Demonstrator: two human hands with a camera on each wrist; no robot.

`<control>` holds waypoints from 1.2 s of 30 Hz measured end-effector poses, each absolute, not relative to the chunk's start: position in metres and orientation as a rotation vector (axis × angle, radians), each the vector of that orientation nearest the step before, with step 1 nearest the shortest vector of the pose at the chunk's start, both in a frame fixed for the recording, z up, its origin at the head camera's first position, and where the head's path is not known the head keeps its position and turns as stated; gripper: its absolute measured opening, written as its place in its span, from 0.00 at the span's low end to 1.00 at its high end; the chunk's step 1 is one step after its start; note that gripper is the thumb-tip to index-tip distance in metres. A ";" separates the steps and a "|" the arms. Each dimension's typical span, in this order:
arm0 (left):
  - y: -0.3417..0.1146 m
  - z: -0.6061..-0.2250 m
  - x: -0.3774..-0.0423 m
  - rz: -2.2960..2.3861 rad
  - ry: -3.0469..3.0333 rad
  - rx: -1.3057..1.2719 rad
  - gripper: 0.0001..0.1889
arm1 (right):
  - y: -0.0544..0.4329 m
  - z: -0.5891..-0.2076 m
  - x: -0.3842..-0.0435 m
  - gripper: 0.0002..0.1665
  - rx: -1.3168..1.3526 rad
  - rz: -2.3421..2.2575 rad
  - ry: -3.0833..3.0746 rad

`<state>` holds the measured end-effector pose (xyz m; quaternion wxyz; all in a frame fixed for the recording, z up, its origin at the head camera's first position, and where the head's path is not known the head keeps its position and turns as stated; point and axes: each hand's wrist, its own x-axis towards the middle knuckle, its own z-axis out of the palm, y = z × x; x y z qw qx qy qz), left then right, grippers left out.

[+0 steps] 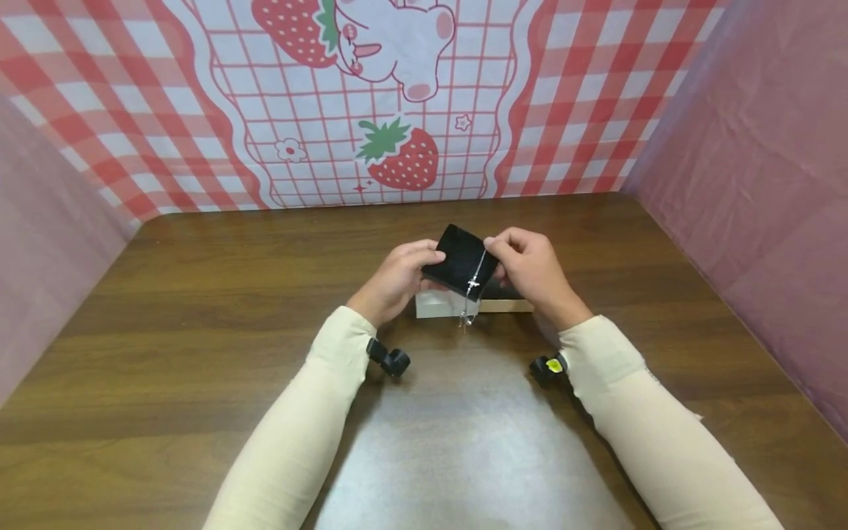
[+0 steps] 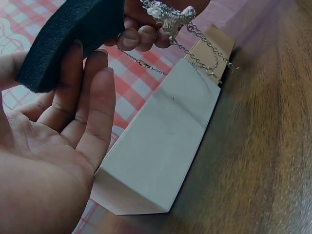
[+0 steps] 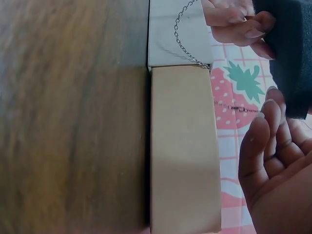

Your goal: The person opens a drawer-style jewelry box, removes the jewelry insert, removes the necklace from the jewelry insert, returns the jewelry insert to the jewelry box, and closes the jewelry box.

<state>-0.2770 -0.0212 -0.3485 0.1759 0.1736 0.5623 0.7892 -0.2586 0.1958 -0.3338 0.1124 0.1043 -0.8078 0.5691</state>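
Observation:
My left hand [image 1: 396,276] holds a black foam pad [image 1: 457,261] by its left edge, thumb on the front face and fingers behind. At the pad's right edge, my right hand [image 1: 530,265] pinches a thin silver chain [image 1: 478,269] between thumb and forefinger, with its other fingers behind the pad. The chain runs down across the pad's front and hangs below its lower corner. Silver charms [image 2: 173,18] dangle from it in the left wrist view, and a small clasp [image 3: 239,109] shows by my right fingertips in the right wrist view. The pad is tilted, raised above the table.
Beneath the hands, a white box part [image 1: 445,305] and a tan box part [image 1: 506,305] with a dark top stand end to end on the wooden table [image 1: 199,331]. A strawberry-print cloth [image 1: 397,110] hangs behind; pink cloth [image 1: 762,147] hangs at the sides.

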 end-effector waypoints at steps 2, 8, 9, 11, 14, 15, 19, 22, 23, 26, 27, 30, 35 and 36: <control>-0.021 -0.348 -0.277 2.236 1.594 0.488 0.07 | 0.196 -0.334 -0.258 0.17 0.318 1.646 -2.377; -0.022 -0.348 -0.277 2.239 1.599 0.477 0.06 | 0.195 -0.335 -0.259 0.17 0.373 1.499 -2.397; -0.022 -0.348 -0.278 2.236 1.602 0.474 0.06 | 0.195 -0.335 -0.259 0.17 0.379 1.474 -2.397; -0.021 -0.348 -0.278 2.232 1.610 0.469 0.06 | 0.195 -0.335 -0.258 0.17 0.385 1.439 -2.388; -0.021 -0.348 -0.278 2.218 1.624 0.466 0.05 | 0.194 -0.336 -0.258 0.16 0.377 1.449 -2.350; -0.021 -0.347 -0.277 2.212 1.629 0.467 0.05 | 0.194 -0.336 -0.258 0.16 0.369 1.462 -2.333; -0.021 -0.346 -0.276 2.192 1.647 0.478 0.06 | 0.193 -0.336 -0.258 0.16 0.346 1.482 -2.277; -0.021 -0.346 -0.276 2.186 1.655 0.482 0.06 | 0.192 -0.334 -0.258 0.16 0.337 1.452 -2.255; -0.021 -0.347 -0.275 2.187 1.654 0.481 0.06 | 0.192 -0.334 -0.257 0.16 0.333 1.442 -2.250; -0.021 -0.347 -0.275 2.185 1.657 0.479 0.06 | 0.192 -0.333 -0.257 0.16 0.338 1.394 -2.251; -0.020 -0.347 -0.275 2.185 1.657 0.476 0.06 | 0.193 -0.333 -0.257 0.16 0.344 1.374 -2.255; -0.019 -0.348 -0.276 2.185 1.658 0.472 0.07 | 0.195 -0.331 -0.257 0.14 0.378 1.280 -2.270; -0.018 -0.350 -0.278 2.195 1.664 0.465 0.06 | 0.200 -0.322 -0.258 0.11 0.472 1.084 -2.336; -0.019 -0.351 -0.278 2.198 1.667 0.463 0.05 | 0.201 -0.320 -0.258 0.12 0.491 1.052 -2.359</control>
